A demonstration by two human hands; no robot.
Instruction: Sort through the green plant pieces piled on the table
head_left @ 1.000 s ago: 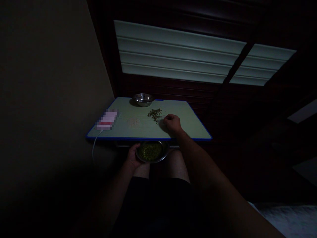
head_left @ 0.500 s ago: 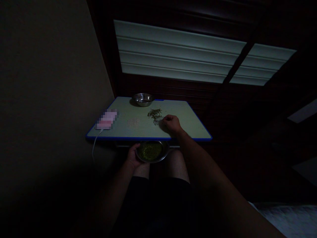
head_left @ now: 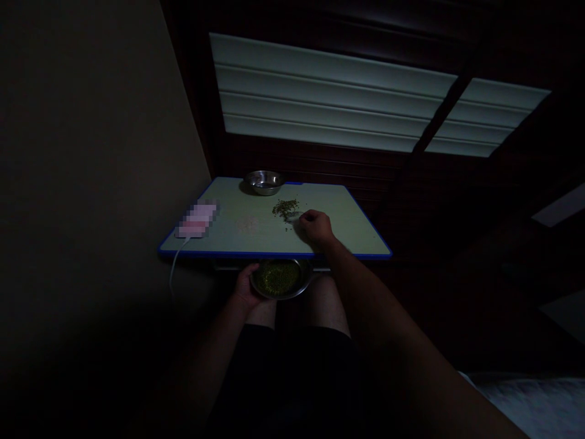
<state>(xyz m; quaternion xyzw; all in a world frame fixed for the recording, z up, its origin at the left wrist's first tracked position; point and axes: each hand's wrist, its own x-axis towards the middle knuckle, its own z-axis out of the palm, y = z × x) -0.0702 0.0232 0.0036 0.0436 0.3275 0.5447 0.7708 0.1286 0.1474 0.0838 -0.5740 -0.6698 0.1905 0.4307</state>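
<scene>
My left hand (head_left: 247, 286) grips the left rim of a metal bowl (head_left: 307, 286), which is held low over my lap at the table's front edge. Small green beans (head_left: 277, 277), like mung beans, lie in that bowl. On the table, my right hand (head_left: 316, 227) is closed around a small see-through spoon (head_left: 294, 217), its exact outline dim. The spoon's tip touches the near side of a loose pile of beans (head_left: 286, 207). A few beans lie scattered apart from the pile.
A second metal bowl (head_left: 264, 182) stands at the back of the pale, blue-edged table (head_left: 338, 207). At the left lies a blurred-out phone (head_left: 197, 221) with a white cable (head_left: 173, 268) hanging over the edge. A faint pale patch (head_left: 247, 225) marks the tabletop. A wall rises at left.
The spoon in my right hand has moved slightly away from me, into the near edge of the bean pile. My left hand and its bowl have hardly moved.
</scene>
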